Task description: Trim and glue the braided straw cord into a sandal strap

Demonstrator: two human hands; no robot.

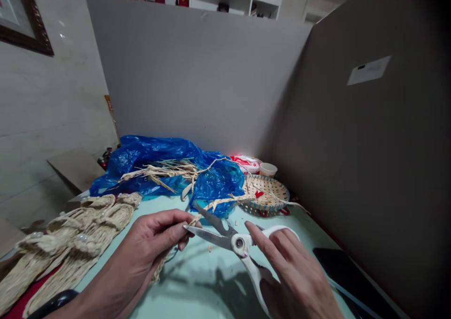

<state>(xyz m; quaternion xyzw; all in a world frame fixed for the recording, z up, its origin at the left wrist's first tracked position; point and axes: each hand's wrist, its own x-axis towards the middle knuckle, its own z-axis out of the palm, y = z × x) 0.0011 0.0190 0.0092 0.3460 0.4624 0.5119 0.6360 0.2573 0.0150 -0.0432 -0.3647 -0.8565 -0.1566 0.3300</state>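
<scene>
A bare strip of counter (pixel 197 286) lay open near the front edge, under the left hand (pixel 148 248) and right hand (pixel 292 272). Between them, the spread scissors (pixel 232 239) and the straw braid (pixel 221 201) crossed the way toward the back. Woven sandals (pixel 70 234) filled the left edge. A blue bag (pixel 148 157) and a basket (pixel 271 192) blocked the rear. A grey partition (pixel 369 168) stood close on the right, with a dark flat device (pixel 348 276) lying along its foot.

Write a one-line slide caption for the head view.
The left hand pinches a braided straw cord at the open blades of white-handled scissors held by the right hand.
</scene>
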